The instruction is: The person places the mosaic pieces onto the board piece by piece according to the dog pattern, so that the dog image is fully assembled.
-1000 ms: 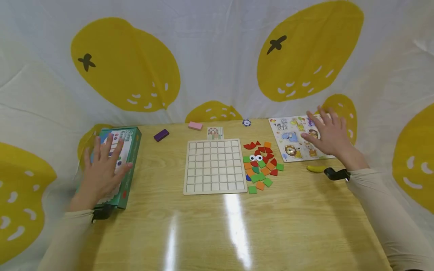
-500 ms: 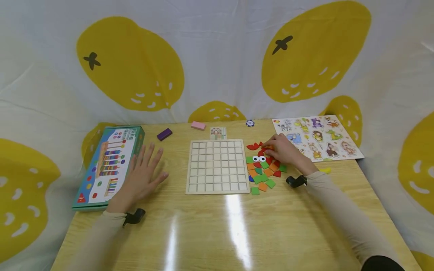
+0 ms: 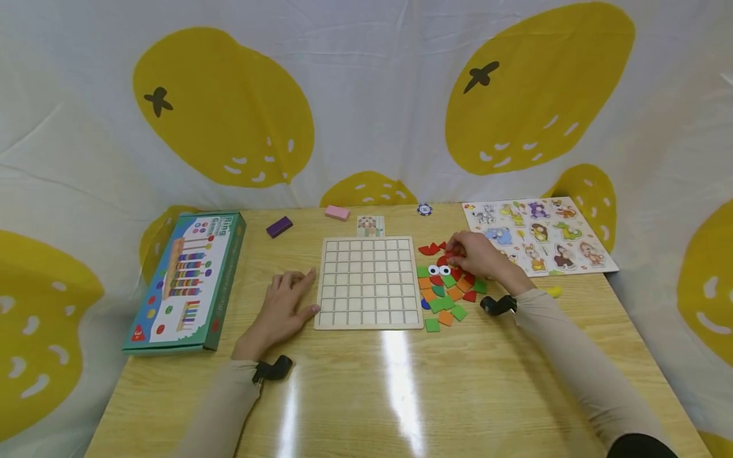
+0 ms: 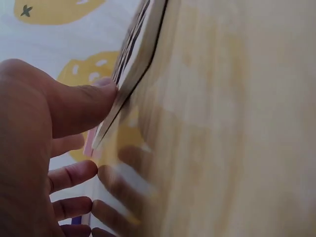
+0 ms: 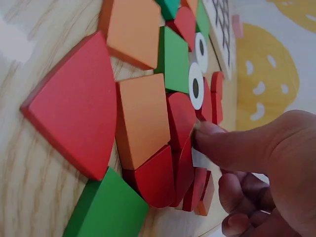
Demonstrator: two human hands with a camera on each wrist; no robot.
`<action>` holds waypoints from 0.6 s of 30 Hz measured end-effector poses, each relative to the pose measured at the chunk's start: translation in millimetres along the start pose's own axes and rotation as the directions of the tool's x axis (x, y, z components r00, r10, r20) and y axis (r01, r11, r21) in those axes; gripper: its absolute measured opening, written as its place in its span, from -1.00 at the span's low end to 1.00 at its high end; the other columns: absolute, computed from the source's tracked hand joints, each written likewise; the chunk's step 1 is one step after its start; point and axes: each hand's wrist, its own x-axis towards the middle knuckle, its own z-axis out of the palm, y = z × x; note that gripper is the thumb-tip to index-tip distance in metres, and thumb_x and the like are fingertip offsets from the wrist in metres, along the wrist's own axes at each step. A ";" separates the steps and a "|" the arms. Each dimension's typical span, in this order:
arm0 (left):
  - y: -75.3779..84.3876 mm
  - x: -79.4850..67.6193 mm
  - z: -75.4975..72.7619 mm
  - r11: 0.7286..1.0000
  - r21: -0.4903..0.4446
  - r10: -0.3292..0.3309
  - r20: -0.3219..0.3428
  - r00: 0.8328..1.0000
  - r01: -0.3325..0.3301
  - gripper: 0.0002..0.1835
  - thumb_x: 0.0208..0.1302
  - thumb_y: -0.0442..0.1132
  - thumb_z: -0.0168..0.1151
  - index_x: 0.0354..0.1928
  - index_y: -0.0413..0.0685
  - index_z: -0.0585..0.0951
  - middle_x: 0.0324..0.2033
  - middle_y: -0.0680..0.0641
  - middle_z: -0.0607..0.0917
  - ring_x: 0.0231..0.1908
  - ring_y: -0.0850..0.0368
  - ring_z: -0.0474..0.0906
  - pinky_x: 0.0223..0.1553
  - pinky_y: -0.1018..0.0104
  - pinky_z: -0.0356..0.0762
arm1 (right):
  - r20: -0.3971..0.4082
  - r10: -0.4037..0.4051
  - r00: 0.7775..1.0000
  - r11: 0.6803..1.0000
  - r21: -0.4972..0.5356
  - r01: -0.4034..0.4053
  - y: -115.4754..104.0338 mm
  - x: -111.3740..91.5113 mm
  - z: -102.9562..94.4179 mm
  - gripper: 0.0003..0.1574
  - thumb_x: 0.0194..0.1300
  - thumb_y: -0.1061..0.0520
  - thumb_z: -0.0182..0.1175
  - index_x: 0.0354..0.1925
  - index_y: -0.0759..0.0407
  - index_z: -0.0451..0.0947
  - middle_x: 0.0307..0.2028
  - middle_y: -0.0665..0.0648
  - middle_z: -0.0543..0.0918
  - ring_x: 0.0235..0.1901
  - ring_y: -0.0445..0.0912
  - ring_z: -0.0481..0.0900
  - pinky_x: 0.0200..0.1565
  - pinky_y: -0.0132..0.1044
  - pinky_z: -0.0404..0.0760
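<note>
Right of the grid board, your right hand is at the coloured pieces, thumb against 1 red piece; whether you're pinching it, I can't tell. Best lift straight up, sparing neighbours. Left of the board, your left hand rests, fingers apart.

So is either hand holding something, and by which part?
The left hand holds nothing, beside the pale square wooden grid board. The right hand is among small, flat red pieces, but I can't tell whether it pinches one.

Coloured pieces beside gridded board
</note>
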 end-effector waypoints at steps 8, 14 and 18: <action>-8.4 9.3 4.3 0.999 0.046 0.016 -0.015 1.000 -0.015 -0.19 0.16 0.08 0.36 0.47 0.20 0.33 0.00 -0.13 0.41 -0.09 -0.05 0.18 -0.05 0.06 0.10 | 0.035 0.027 0.999 0.978 0.205 -0.033 0.9 0.5 2.8 -0.68 0.46 0.14 0.10 0.14 0.13 0.44 -0.32 0.14 0.59 -0.41 -0.01 0.51 -0.29 -0.15 0.46; -11.5 14.2 8.6 0.997 0.059 0.059 -0.045 0.997 -0.057 -0.20 0.10 0.09 0.35 0.43 0.19 0.39 -0.14 -0.09 0.39 -0.18 -0.03 0.16 -0.11 0.09 0.06 | -0.080 0.003 0.997 0.894 0.447 0.033 -39.2 4.0 -11.1 -0.65 0.45 0.18 0.11 0.12 0.32 0.45 -0.17 0.44 0.62 -0.24 0.30 0.61 -0.23 -0.09 0.59; -11.1 14.2 10.9 0.997 0.052 0.061 -0.060 0.996 -0.057 -0.20 0.08 0.09 0.34 0.42 0.18 0.40 -0.17 -0.09 0.38 -0.20 -0.03 0.15 -0.13 0.10 0.04 | -0.170 0.044 0.985 0.807 0.586 0.065 -62.0 23.1 -1.5 -0.63 0.37 0.18 0.22 0.09 0.32 0.51 -0.17 0.42 0.67 -0.16 0.31 0.63 -0.16 0.04 0.63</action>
